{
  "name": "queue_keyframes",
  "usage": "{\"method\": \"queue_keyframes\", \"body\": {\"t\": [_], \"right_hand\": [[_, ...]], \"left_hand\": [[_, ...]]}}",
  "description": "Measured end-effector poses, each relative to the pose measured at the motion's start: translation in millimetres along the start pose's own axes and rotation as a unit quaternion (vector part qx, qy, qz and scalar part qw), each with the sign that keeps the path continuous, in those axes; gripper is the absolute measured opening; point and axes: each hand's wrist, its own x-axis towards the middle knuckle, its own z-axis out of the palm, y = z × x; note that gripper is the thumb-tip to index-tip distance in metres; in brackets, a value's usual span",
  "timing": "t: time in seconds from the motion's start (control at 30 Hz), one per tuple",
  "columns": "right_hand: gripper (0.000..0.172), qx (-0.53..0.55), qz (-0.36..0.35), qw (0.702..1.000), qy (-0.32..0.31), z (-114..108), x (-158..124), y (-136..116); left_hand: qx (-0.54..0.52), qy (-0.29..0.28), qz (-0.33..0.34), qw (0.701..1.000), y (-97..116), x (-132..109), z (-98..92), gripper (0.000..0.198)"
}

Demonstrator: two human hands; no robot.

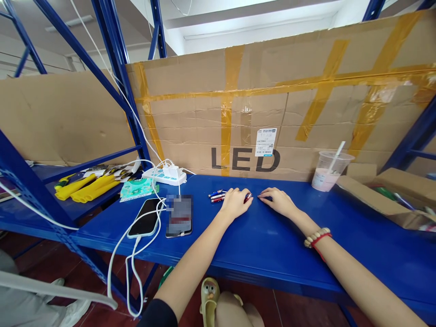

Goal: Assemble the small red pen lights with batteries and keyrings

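My left hand (pixel 236 202) rests on the blue shelf with its fingers curled around a short red pen-like piece (pixel 248 197), whose shiny end shows by the fingertips. Close beside that hand, to its left, lie several small pens or pen parts (pixel 218 196) in red and blue with silvery ends, partly covered by the hand. A little to the right, my right hand (pixel 278 202) lies low over the shelf with fingers bent and pressed together. Something dark shows under its fingers, too small to make out. A gap of bare blue surface separates the hands.
On the left, two phones (pixel 146 218) with white cables lie near a power strip (pixel 165 175) and a green packet (pixel 138 188). Yellow-handled items (pixel 95 187) sit farther left. At right stand a plastic cup with straw (pixel 329 172) and an open cardboard box (pixel 381 200). Cardboard walls the back.
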Motion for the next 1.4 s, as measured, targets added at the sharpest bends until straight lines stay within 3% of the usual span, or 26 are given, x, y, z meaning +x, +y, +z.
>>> {"method": "queue_keyframes", "body": {"t": [0.3, 0.43, 0.63, 0.77, 1.13, 1.27, 1.4], "right_hand": [[0.021, 0.025, -0.001, 1.0, 0.015, 0, 0, 0], [0.022, 0.046, -0.004, 0.997, 0.063, -3, 1, -4], [0.026, 0.219, -0.064, 0.964, 0.139, -16, 0, -29], [0.03, 0.287, -0.068, 0.944, 0.149, -20, -1, -40], [0.033, 0.317, -0.058, 0.936, 0.141, -16, 1, -36], [0.037, 0.296, 0.021, 0.936, 0.189, -24, 0, -30], [0.033, 0.154, 0.121, 0.951, 0.24, -33, -3, -12]], "left_hand": [[-0.002, 0.008, 0.009, 1.0, 0, -1, 0.8, 0.027], [0.002, 0.008, 0.012, 1.0, -1, -2, 2.4, 0.028], [0.01, -0.004, 0.023, 1.0, -1, -2, 2.5, 0.029], [0.002, -0.005, 0.022, 1.0, -1, -1, 2.7, 0.028], [0.001, 0.001, 0.024, 1.0, -1, -1, 2.6, 0.029], [-0.008, 0.005, 0.005, 1.0, -1, 0, -0.4, 0.027], [-0.025, 0.02, -0.004, 0.999, 0, 1, -1.6, 0.025]]}}
